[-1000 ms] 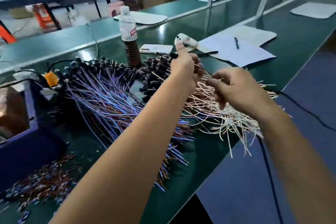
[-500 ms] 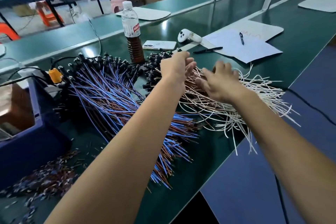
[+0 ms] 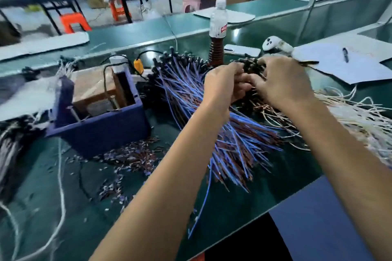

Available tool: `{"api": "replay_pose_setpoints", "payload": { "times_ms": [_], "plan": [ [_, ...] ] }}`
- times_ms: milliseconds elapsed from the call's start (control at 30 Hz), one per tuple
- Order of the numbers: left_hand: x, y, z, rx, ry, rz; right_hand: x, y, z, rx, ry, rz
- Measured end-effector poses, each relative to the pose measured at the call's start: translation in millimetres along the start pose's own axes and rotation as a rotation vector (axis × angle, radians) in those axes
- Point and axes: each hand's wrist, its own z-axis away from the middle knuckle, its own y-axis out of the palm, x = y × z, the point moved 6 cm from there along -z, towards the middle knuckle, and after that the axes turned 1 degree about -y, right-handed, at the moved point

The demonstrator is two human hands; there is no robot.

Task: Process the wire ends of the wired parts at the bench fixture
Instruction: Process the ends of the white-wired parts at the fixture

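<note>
Left hand (image 3: 224, 85) and right hand (image 3: 282, 82) touching, curled into black-capped white-wire parts (image 3: 252, 65) at one o'clock; bare green bench (image 3: 63, 207) toward seven o'clock edge.

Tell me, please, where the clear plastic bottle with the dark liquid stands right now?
In the head view, the clear plastic bottle stands upright on the green bench, behind the blue-wired parts pile and left of the white phone.

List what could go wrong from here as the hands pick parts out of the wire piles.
1. Both the left hand and the right hand dig into the tangled white wires; pulling one part may drag others off the bench edge.
2. The bottle stands right behind the hands and could be knocked over.
3. The blue wires lie close by, so the piles may mix.
</note>
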Motion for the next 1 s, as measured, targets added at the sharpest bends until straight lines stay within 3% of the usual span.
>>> {"api": "replay_pose_setpoints", "payload": {
  "times_ms": [67,133,333,500,567,700,867,1000],
  "plan": [
    [-12,-40,19,0.015,0.026,-0.162,55,-1,19,-0.017,-0.096,-0.103],
    [-19,-87,42,0.047,-0.018,-0.423,104,8,41,0.075,-0.187,-0.153],
    [-42,-244,150,0.173,-0.394,-1.165,248,64,121,0.468,-0.534,-0.210],
    [-82,-325,201,-0.170,-0.534,-1.497,352,101,176,0.644,-0.717,-0.351],
    [-106,-354,211,-0.411,-0.477,-1.540,386,112,190,0.692,-0.721,-0.449],
    [-147,-387,211,-0.862,-0.254,-1.668,429,132,195,0.719,-0.518,-0.744],
    [-160,-410,185,-0.963,-0.201,-1.748,446,149,196,0.631,-0.618,-0.578],
    [-163,-422,169,-0.941,-0.199,-1.782,428,159,188,0.712,-0.471,-0.854]
  ]
}}
